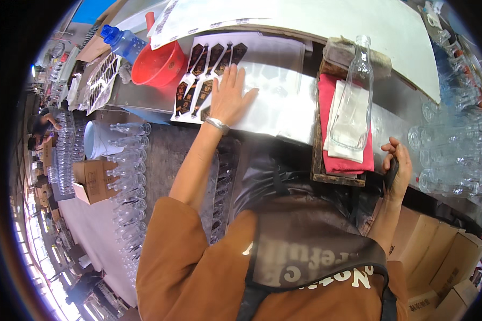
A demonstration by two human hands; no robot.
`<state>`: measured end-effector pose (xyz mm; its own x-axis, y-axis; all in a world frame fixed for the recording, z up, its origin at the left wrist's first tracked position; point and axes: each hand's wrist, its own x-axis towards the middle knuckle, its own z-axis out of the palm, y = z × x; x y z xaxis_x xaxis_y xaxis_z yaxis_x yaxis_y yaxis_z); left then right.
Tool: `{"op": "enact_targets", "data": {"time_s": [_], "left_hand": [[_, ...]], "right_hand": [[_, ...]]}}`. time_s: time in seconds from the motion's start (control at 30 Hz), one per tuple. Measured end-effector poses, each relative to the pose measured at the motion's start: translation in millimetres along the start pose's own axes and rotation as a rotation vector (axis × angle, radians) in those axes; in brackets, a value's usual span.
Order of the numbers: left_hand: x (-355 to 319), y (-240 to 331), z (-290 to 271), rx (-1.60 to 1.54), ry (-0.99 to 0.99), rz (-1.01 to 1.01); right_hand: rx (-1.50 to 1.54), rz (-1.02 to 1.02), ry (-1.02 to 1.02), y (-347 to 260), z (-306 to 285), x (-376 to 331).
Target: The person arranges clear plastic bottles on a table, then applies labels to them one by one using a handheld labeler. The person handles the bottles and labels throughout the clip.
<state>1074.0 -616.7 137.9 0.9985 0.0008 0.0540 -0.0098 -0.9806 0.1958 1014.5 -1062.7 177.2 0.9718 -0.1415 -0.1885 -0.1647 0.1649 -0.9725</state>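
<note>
My left hand, with a silver bangle at the wrist, lies flat with fingers spread on a sheet of dark decals. The decals are black, pointed shapes with gold and orange marks, set in rows on white backing. To the right, a clear glass bottle rests on its side, neck away from me, over a folded white cloth and a red cloth in a wooden cradle. Beside the cradle, my right hand is curled around a small dark flat piece, whose kind I cannot make out.
A red plastic tub and a blue-capped plastic bottle stand at the far left. Rows of glass bottles line the left; more glass bottles lie at right. Cardboard boxes sit low right. Another person is at left.
</note>
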Motion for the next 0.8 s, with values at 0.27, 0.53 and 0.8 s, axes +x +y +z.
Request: {"op": "enact_targets", "data": {"time_s": [0.27, 0.53, 0.8], "left_hand": [[-106.6, -36.3, -37.0, -0.06, 0.445, 0.071], [-117.1, -51.9, -15.5, -0.037, 0.488, 0.127], [-100.1, -14.9, -51.7, -0.986, 0.238, -0.109]], "right_hand": [[0.058, 0.006, 0.043, 13.3, -27.3, -10.6], [0.012, -0.003, 0.033, 1.5, -12.1, -17.3], [0.013, -0.047, -0.035, -16.3, 9.2, -26.9]]}}
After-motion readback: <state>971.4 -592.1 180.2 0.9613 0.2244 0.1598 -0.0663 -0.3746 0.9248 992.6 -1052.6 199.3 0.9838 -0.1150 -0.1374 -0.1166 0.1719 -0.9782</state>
